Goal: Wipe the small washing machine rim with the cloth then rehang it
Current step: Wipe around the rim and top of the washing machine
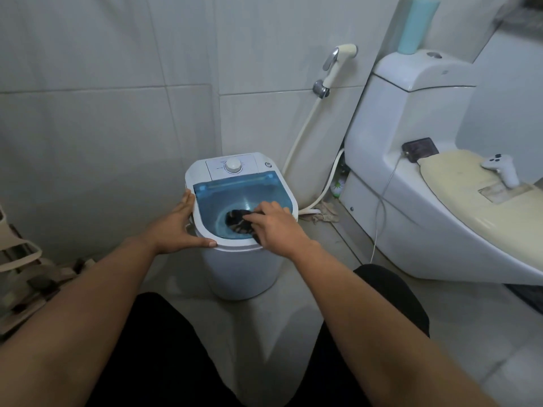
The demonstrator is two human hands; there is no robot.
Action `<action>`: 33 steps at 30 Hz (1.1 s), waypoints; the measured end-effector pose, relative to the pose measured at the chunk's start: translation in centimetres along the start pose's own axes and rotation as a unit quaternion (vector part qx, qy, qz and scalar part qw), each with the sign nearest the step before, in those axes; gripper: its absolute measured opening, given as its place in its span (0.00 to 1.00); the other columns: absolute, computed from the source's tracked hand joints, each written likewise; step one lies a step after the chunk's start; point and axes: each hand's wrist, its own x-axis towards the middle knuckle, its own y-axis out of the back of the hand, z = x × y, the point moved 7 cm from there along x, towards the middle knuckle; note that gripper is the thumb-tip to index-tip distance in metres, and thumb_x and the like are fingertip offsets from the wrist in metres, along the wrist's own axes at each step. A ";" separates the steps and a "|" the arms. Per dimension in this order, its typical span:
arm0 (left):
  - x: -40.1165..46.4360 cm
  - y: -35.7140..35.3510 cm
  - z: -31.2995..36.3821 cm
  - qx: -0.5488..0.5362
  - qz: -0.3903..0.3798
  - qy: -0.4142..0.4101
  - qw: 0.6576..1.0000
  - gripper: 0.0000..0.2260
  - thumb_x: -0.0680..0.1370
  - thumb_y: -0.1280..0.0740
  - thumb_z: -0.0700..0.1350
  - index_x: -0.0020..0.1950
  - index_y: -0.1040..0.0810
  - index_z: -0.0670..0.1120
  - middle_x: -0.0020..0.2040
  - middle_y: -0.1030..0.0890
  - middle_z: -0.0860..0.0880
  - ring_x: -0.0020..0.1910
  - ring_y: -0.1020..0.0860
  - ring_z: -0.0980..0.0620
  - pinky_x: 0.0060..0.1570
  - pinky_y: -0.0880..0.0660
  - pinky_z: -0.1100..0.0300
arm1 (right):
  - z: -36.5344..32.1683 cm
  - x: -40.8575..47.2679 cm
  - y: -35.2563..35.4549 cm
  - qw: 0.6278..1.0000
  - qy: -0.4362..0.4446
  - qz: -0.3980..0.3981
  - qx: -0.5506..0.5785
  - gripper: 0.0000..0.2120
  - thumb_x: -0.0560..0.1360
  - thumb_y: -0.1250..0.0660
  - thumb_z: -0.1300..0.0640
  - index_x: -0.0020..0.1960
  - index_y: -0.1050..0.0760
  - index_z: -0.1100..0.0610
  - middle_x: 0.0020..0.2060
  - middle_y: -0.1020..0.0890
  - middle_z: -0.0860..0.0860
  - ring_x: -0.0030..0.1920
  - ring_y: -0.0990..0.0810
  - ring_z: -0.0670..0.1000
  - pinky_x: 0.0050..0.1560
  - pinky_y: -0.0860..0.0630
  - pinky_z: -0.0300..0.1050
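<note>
A small white washing machine point(244, 268) stands on the floor against the tiled wall, its blue tub open and a round dial at the back. My left hand point(179, 227) lies flat on the machine's white rim point(199, 227) at the left front, fingers spread around its edge. My right hand point(273, 224) is at the front right of the opening, shut on a dark striped cloth point(238, 223). The cloth bunches over the tub just inside the rim, partly hidden under my fingers.
A white toilet point(411, 183) stands to the right, with a white controller point(499, 168) and a dark box point(420, 149) on its cream lid. A bidet sprayer point(335, 66) and hose hang on the wall between. Clutter point(26, 277) lies at the left floor.
</note>
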 end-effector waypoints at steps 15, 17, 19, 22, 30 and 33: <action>-0.4 0.1 0.2 0.020 -0.005 0.013 1.000 0.68 0.53 0.29 0.80 0.82 0.61 0.57 0.82 0.61 0.56 0.80 0.56 0.59 0.79 0.49 0.54 | 4.9 -2.2 0.4 0.994 0.013 0.103 0.032 0.14 0.76 0.35 0.58 0.60 0.18 0.56 0.52 0.21 0.54 0.50 0.24 0.58 0.48 0.26 0.52; -0.4 0.2 0.4 0.010 -0.005 0.009 1.000 0.68 0.53 0.29 0.80 0.82 0.61 0.58 0.82 0.61 0.56 0.79 0.57 0.60 0.78 0.51 0.56 | 2.8 -1.8 -0.2 0.995 0.029 0.087 0.028 0.15 0.76 0.36 0.56 0.60 0.18 0.54 0.53 0.21 0.53 0.51 0.24 0.59 0.47 0.27 0.52; -0.4 0.3 0.3 0.006 0.001 0.005 1.000 0.67 0.54 0.28 0.79 0.82 0.61 0.58 0.82 0.61 0.55 0.80 0.57 0.60 0.79 0.51 0.56 | 0.4 -0.9 -0.8 0.997 0.037 0.065 0.027 0.16 0.76 0.36 0.55 0.61 0.19 0.53 0.54 0.22 0.53 0.52 0.24 0.59 0.47 0.27 0.55; -0.3 0.2 0.2 0.010 0.009 0.004 1.000 0.66 0.56 0.25 0.76 0.82 0.60 0.57 0.82 0.61 0.56 0.80 0.56 0.59 0.77 0.49 0.57 | -3.2 0.8 -1.6 0.999 0.039 0.034 0.014 0.16 0.76 0.35 0.54 0.63 0.20 0.52 0.55 0.23 0.54 0.54 0.26 0.60 0.50 0.28 0.57; -0.4 -0.2 -0.3 -0.106 0.040 -0.015 0.993 0.68 0.54 0.19 0.69 0.83 0.55 0.54 0.80 0.47 0.66 0.74 0.40 0.70 0.75 0.38 0.63 | -8.6 6.6 -3.2 0.998 -0.067 0.002 0.007 0.15 0.75 0.35 0.57 0.61 0.24 0.53 0.57 0.28 0.56 0.57 0.30 0.61 0.56 0.33 0.58; -0.3 -0.2 -0.1 -0.136 0.048 -0.034 0.989 0.63 0.57 0.16 0.63 0.82 0.51 0.59 0.77 0.41 0.70 0.73 0.38 0.72 0.75 0.36 0.61 | -8.2 9.6 -3.3 0.997 -0.080 0.010 0.002 0.14 0.76 0.38 0.59 0.61 0.23 0.53 0.58 0.27 0.56 0.58 0.30 0.61 0.56 0.32 0.58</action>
